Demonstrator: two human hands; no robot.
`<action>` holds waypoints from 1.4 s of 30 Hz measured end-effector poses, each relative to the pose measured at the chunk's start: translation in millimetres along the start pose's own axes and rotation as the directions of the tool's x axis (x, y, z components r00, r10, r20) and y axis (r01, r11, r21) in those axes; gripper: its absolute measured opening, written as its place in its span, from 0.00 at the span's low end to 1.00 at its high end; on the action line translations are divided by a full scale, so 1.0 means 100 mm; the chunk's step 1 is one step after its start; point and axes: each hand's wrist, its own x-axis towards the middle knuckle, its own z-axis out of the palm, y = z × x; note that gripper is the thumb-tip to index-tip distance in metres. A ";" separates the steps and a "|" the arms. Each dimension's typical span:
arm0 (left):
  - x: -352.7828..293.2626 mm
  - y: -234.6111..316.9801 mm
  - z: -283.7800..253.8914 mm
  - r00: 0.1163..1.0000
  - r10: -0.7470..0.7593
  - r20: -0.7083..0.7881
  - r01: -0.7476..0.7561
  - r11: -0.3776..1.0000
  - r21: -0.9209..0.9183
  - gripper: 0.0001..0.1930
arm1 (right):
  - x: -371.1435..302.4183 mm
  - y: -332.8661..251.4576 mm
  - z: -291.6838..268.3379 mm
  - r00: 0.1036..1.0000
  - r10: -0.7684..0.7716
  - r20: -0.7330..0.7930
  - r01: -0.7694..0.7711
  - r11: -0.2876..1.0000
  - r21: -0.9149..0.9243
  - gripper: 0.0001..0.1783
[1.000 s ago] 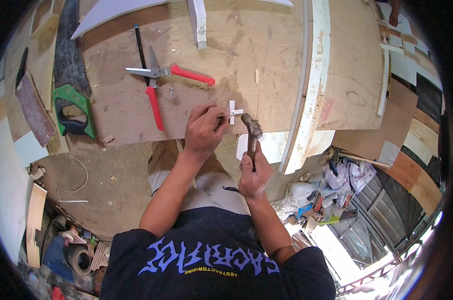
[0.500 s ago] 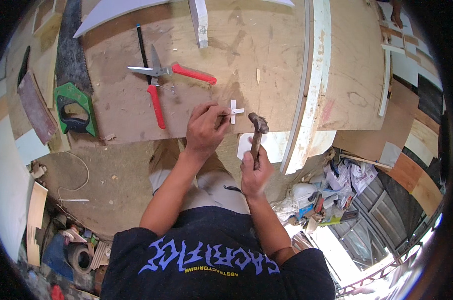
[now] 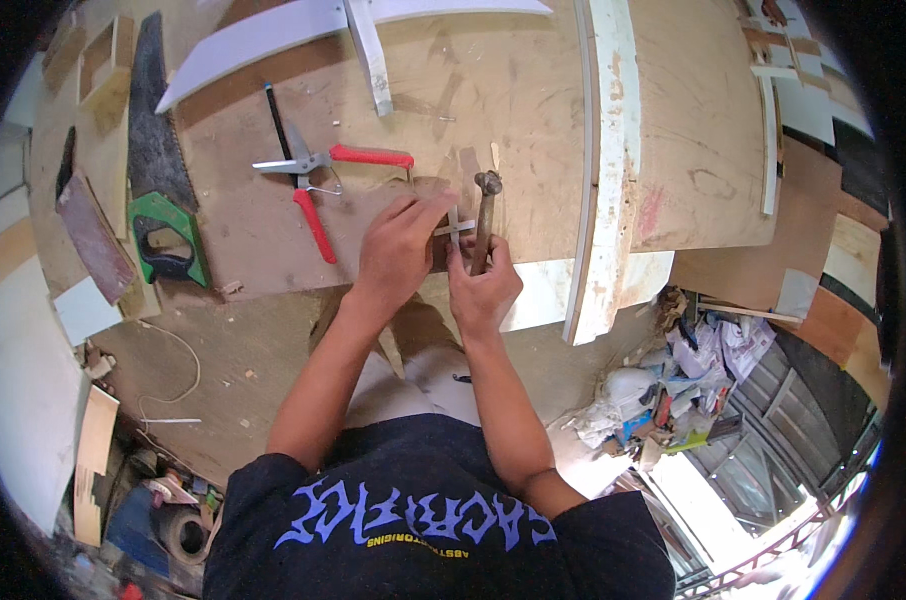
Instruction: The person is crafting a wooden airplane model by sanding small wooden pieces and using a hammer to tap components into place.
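Note:
A small white cross of two thin strips (image 3: pixel 456 228) is at the near edge of the wooden worktable, between my hands. My left hand (image 3: pixel 395 250) is at its left side, fingers stretched out and slightly blurred; I see nothing held in them. My right hand (image 3: pixel 488 290) is closed around the handle of a hammer (image 3: pixel 485 222), whose head points up and away from me. My right thumb and finger also reach the lower end of the cross. To the left lie open snips with red handles (image 3: pixel 371 157), across a black pencil-like stick (image 3: pixel 276 110).
A green-handled saw (image 3: pixel 166 240) lies on the left of the worktable (image 3: pixel 533 120). White curved boards (image 3: pixel 258 45) are at the far side. A long white-painted plank (image 3: pixel 610 170) crosses the table on the right. Bags and scraps (image 3: pixel 663 375) pile up on the floor at right.
My right hand with the hammer has moved left to the cross. My left fingers have stretched out from their pinch. The cross has turned slightly, and the whole view has shifted a little.

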 end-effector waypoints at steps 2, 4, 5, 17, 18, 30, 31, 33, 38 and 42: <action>0.09 -0.06 -0.05 0.990 0.078 0.113 -0.084 0.995 0.046 0.22 | 0.01 -0.04 -0.02 1.000 0.010 0.009 -0.010 1.000 0.019 0.17; 0.23 -0.17 -0.07 0.963 0.153 0.221 -0.167 0.985 0.042 0.23 | 0.03 -0.03 -0.01 1.000 0.013 0.000 -0.013 1.000 0.027 0.18; 0.30 -0.22 -0.09 0.943 0.198 0.269 -0.212 0.977 0.026 0.21 | 0.02 0.01 0.01 1.000 0.010 -0.013 -0.010 1.000 0.025 0.18; 0.63 -0.46 -0.22 0.758 0.448 0.473 -0.449 0.886 -0.120 0.18 | 0.09 0.08 -0.09 0.995 0.020 0.093 -0.024 0.999 0.040 0.21; 0.61 -0.46 -0.22 0.762 0.444 0.471 -0.440 0.889 -0.126 0.18 | 0.11 0.09 -0.10 0.995 0.002 0.095 -0.006 0.999 0.037 0.21; 0.44 -0.49 -0.28 0.764 0.381 0.521 -0.369 0.920 -0.131 0.17 | 0.45 0.15 -0.28 0.942 -0.225 0.250 0.228 0.974 0.017 0.20; 0.42 -0.50 -0.29 0.760 0.344 0.551 -0.338 0.934 -0.118 0.19 | 0.45 0.13 -0.28 0.942 -0.212 0.259 0.215 0.976 0.019 0.20; 0.40 -0.56 -0.27 0.762 0.359 0.539 -0.362 0.926 -0.105 0.20 | 0.43 0.09 -0.28 0.944 -0.185 0.274 0.187 0.982 0.021 0.20; 0.45 -0.55 -0.27 0.741 0.368 0.561 -0.377 0.920 -0.105 0.21 | 0.31 0.15 -0.14 0.966 -0.225 0.125 0.225 0.974 0.020 0.21; 0.61 -0.41 -0.30 0.712 0.327 0.621 -0.320 0.939 -0.128 0.21 | 0.14 0.17 -0.04 0.983 -0.174 0.056 0.175 0.984 -0.016 0.21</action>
